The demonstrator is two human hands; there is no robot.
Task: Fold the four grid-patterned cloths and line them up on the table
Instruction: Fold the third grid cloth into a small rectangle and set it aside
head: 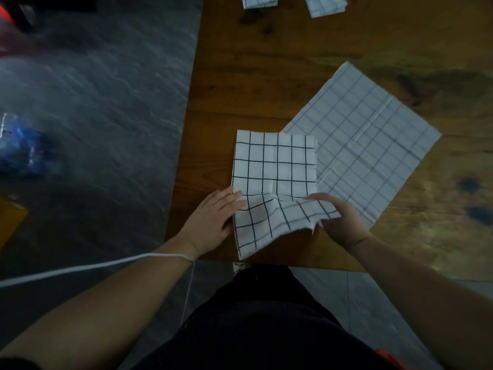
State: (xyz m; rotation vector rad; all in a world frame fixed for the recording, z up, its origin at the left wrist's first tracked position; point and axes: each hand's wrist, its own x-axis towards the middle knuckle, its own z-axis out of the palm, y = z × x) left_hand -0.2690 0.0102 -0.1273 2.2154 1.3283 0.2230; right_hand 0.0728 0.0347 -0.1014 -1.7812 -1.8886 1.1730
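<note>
Half-folded cloth lies at the near edge of the table, with a hand at each side.

The left hand rests straight-fingered on its left edge, pinning it down. The right hand pinches the raised near-right corner, thumb on top and fingers curled beneath. The fabric looks thin, light and limp, and it puckers between the hands. It is probably best taken by its corners and smoothed flat so the layers do not slip. Just to the right, touching it, an unfolded cloth lies flat with a paler grid. Blurred objects on the floor at far left cannot be made out. Two folded cloths at the far edge are cut off by the frame, so their alignment is unclear.
</note>
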